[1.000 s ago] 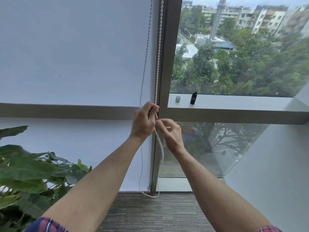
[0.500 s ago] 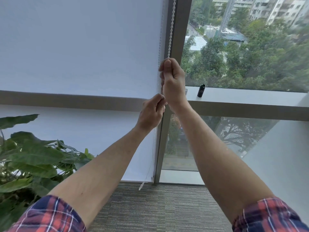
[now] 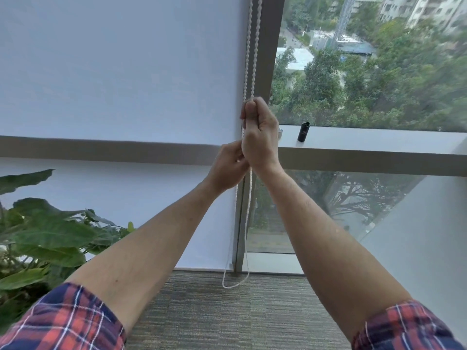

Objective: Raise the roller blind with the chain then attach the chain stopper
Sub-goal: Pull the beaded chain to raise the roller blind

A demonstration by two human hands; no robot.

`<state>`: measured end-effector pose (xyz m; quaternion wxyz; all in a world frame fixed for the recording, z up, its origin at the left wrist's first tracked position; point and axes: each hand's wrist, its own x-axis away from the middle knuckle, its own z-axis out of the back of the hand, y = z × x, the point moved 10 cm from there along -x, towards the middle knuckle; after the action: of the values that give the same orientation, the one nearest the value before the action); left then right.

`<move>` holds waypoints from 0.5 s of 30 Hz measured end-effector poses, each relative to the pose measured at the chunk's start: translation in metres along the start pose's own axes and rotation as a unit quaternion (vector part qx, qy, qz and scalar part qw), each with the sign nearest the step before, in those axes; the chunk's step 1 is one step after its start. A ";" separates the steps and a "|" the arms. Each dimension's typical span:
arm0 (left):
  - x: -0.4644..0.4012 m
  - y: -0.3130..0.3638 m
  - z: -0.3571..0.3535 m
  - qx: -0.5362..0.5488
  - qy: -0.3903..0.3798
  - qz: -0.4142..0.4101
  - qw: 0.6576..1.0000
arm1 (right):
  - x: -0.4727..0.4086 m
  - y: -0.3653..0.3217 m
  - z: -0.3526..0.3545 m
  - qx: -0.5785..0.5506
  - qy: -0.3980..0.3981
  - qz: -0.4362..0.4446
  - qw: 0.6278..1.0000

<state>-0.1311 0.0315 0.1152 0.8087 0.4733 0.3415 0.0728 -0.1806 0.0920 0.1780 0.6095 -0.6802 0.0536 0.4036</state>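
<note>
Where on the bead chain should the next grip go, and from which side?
Probably on the bead chain just above the right hand, coming from the room side: there its strands hang straight and exposed against the window frame. Below the left hand it only hangs slack to a loop at the carpet.

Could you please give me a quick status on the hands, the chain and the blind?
Right hand grips the chain high; left hand holds it just below. Blind down near the floor. Nothing in the way.
</note>
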 end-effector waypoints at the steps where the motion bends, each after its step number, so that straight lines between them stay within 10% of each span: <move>1: 0.001 -0.001 -0.002 0.020 -0.014 0.002 1.000 | 0.005 0.008 0.001 0.003 -0.001 -0.009 1.000; 15: -0.049 0.057 0.016 0.269 0.059 -0.001 0.961 | 0.024 0.034 0.009 0.019 0.020 -0.044 0.999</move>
<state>-0.1461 0.0293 0.1901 0.6302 0.6677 0.3962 0.0051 -0.1887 0.1012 0.1372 0.6385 -0.6781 0.0432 0.3615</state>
